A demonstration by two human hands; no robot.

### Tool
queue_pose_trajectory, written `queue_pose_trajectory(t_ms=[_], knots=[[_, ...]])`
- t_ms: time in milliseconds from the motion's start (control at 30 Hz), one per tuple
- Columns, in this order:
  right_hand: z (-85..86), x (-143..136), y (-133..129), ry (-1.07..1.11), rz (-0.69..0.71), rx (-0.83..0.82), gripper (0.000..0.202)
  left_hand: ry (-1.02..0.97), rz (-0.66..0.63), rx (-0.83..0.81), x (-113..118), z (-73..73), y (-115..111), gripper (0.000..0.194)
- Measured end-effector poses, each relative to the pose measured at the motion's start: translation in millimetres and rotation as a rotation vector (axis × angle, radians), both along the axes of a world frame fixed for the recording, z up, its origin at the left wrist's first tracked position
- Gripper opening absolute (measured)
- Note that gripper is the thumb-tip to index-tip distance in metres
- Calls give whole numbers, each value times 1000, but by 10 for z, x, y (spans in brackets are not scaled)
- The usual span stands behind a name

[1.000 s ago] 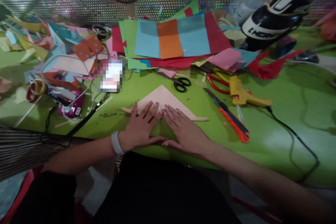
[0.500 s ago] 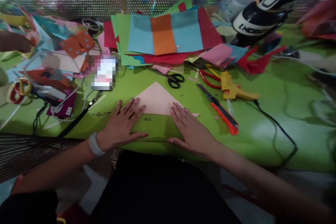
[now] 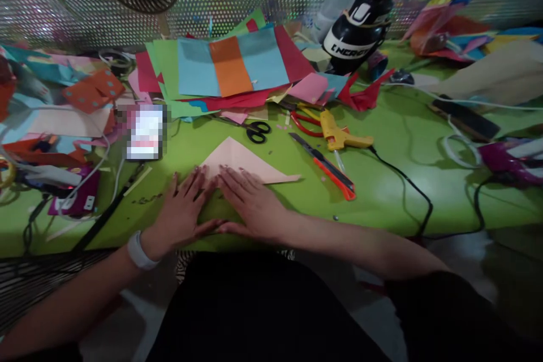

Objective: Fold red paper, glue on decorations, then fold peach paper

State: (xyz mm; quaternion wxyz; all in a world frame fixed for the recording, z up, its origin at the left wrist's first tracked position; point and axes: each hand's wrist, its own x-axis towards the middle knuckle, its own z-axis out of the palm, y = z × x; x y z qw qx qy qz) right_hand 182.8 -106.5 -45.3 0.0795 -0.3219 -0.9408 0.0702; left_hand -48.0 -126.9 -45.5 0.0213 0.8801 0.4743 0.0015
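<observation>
A pale pink sheet of paper (image 3: 240, 159), folded into a triangle, lies on the green tabletop with its point facing away from me. My left hand (image 3: 182, 203) rests flat at its left corner, fingers stretched out. Close beside it, my right hand (image 3: 250, 201) presses flat on the lower edge, left of the middle, with fingers extended. The thumbs of both hands nearly meet. At the right, a thin corner of the paper sticks out uncovered. Black-handled scissors (image 3: 258, 132) lie just beyond the paper, and an orange utility knife (image 3: 326, 167) lies to its right.
A yellow glue gun (image 3: 343, 134) with a black cord lies right of red-handled pliers (image 3: 306, 123). Stacked coloured paper (image 3: 193, 68) stands at the back, beside a black bottle (image 3: 356, 34). A phone (image 3: 145, 133) and purple power strip (image 3: 74, 192) are on the left.
My right hand has slid left along the paper's lower edge, from its right side to near my left hand. The view has turned to the right.
</observation>
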Motion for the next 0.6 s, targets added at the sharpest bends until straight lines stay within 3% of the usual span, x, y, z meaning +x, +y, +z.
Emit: queue_pose_trajectory(t_ms=[67, 133, 300, 600], knots=[[-77, -101, 17, 2, 25, -31, 98, 7, 4, -3, 3, 7, -5, 87], [-149, -29, 9, -4, 18, -60, 97, 11, 10, -3, 10, 19, -5, 88], [-205, 450, -73, -14, -79, -57, 90, -1, -5, -14, -58, 47, -9, 89], [-261, 1058, -210, -54, -218, 15, 87, 19, 52, 9, -505, 87, -186, 91]])
